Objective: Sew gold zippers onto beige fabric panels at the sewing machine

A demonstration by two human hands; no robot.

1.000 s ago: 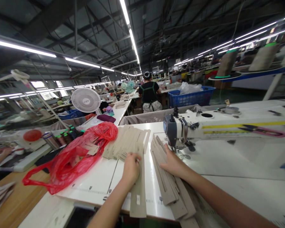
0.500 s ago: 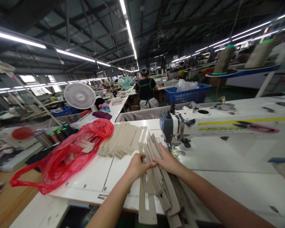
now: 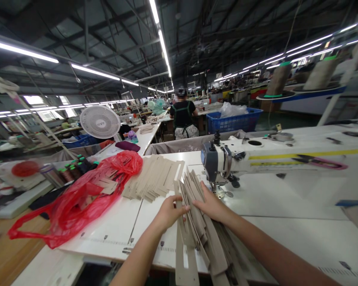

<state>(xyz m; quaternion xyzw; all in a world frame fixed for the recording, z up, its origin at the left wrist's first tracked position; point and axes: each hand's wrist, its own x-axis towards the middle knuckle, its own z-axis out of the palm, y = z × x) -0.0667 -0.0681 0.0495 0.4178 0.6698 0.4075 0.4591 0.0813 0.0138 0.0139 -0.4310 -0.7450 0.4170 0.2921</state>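
My left hand (image 3: 171, 212) grips the left side of a bundle of long beige strips (image 3: 201, 224), its thumb across a slotted strip (image 3: 186, 262). On the bundle's right side, my right hand (image 3: 210, 202) is closed around the strips, thumb on top. The bundle hangs over the table's front edge, its upper ends fanned apart. Just left lies a spread row of similar beige pieces (image 3: 152, 176). Further left, a red plastic bag (image 3: 77, 206) holds more small pieces.
A sewing machine (image 3: 217, 159) stands right of my hands, with pink-handled snips (image 3: 322, 161) on its arm. Thread cones (image 3: 279, 79), a white fan (image 3: 100, 121), a blue basket (image 3: 235, 119) and a seated person (image 3: 183, 113) are beyond the white table (image 3: 107, 234).
My thumbs have moved slightly apart. The strips' upper ends are more fanned out between my hands, and the view has shifted a little.
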